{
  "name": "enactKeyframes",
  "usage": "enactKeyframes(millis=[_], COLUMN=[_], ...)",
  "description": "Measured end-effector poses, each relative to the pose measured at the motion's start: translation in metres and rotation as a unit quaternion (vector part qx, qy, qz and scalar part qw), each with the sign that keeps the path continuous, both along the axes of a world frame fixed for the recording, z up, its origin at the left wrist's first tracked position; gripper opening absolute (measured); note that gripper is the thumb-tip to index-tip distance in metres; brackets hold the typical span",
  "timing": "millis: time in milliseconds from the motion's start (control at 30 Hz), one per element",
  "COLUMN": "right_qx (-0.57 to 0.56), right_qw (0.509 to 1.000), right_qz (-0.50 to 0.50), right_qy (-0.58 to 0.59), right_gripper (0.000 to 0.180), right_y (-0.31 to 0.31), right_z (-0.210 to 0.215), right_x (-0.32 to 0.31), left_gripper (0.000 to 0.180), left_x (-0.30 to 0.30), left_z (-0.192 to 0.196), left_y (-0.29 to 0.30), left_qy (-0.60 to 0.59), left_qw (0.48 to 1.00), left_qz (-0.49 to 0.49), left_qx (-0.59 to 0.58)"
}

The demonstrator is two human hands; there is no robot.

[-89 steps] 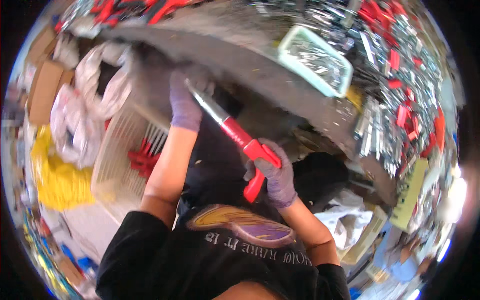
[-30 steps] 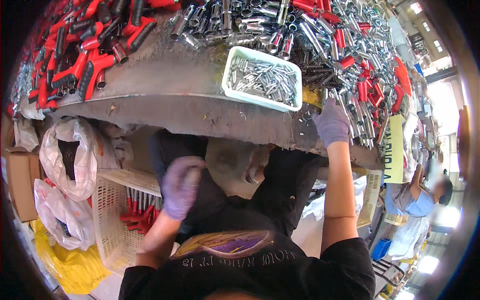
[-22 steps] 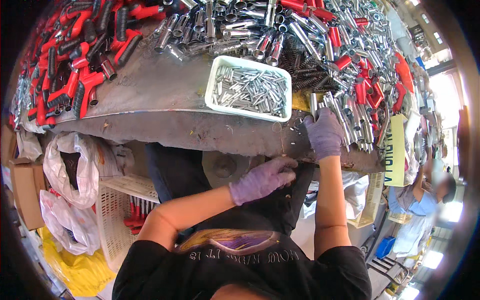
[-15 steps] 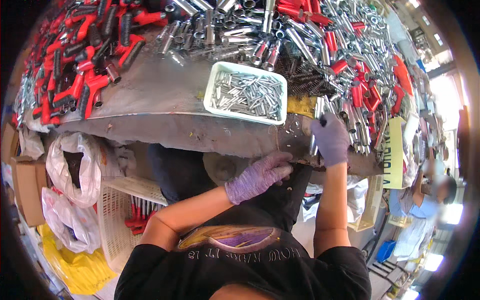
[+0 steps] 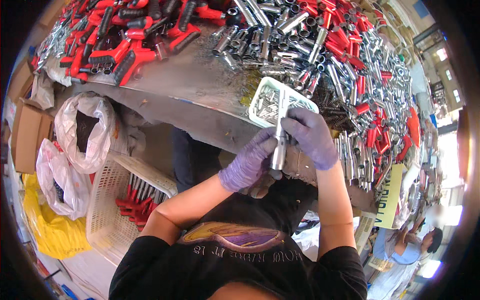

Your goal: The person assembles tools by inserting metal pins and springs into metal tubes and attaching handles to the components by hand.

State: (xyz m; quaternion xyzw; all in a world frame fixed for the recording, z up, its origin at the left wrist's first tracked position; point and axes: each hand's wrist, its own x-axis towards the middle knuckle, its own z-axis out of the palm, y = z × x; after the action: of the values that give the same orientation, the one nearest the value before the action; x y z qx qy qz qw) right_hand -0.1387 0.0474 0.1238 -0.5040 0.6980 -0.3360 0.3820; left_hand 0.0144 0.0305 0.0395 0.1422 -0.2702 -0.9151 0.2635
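A shiny metal tube (image 5: 279,154) stands lengthwise between my two gloved hands, just on my side of the bench edge. My right hand (image 5: 314,139) is closed on its upper part, thumb and fingers round it. From the left, my left hand (image 5: 251,161) grips the tube's middle, its fingertips partly hidden behind it. The tube's far end overlaps a white plastic tray (image 5: 254,111) that holds many small silver pins (image 5: 268,104). Dark coil springs (image 5: 336,111) lie heaped right of the tray.
Red-and-black handles (image 5: 134,57) pile up at the far left. Chrome and red tubes (image 5: 300,45) cover the back and right of the bench. Left below stand a white crate (image 5: 105,210) with red-handled parts and open white sacks (image 5: 75,187). Another person (image 5: 407,245) sits at far right.
My right hand has brought a metal tube from the bench edge to in front of me. My left hand has risen and closed on it too. The view has shifted.
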Motion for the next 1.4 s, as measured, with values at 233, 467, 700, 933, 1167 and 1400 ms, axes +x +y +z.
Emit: enactKeyframes(millis=[233, 467, 700, 933, 1167, 1400], right_qx=[-0.096, -0.04, -0.113, -0.151, -0.119, -0.065], right_qw=[0.908, 0.939, 0.98, 0.988, 0.878, 0.949], right_qz=[-0.101, 0.052, 0.017, -0.007, -0.281, -0.271], right_qy=[0.394, 0.339, 0.163, 0.022, -0.369, -0.146], right_gripper=[0.044, 0.036, 0.03, 0.033, 0.017, 0.025], right_y=[-0.115, -0.145, -0.141, -0.139, -0.155, -0.155], right_z=[-0.037, -0.025, 0.009, -0.004, -0.031, -0.037], right_x=[-0.033, -0.035, -0.069, -0.099, -0.102, -0.09], left_gripper=[0.043, 0.037, 0.037, 0.031, 0.031, 0.033], left_x=[0.022, 0.042, 0.031, 0.02, 0.018, 0.019], left_z=[-0.024, -0.018, -0.018, -0.021, -0.027, -0.025], left_y=[-0.027, -0.072, -0.114, -0.11, -0.11, -0.108], left_qy=[0.047, 0.043, -0.04, -0.119, -0.116, -0.132], left_qw=[0.993, 0.993, 0.991, 0.967, 0.958, 0.955], left_qz=[0.052, 0.091, 0.125, 0.145, 0.145, 0.154], left_qx=[0.093, 0.059, -0.025, -0.171, -0.218, -0.218])
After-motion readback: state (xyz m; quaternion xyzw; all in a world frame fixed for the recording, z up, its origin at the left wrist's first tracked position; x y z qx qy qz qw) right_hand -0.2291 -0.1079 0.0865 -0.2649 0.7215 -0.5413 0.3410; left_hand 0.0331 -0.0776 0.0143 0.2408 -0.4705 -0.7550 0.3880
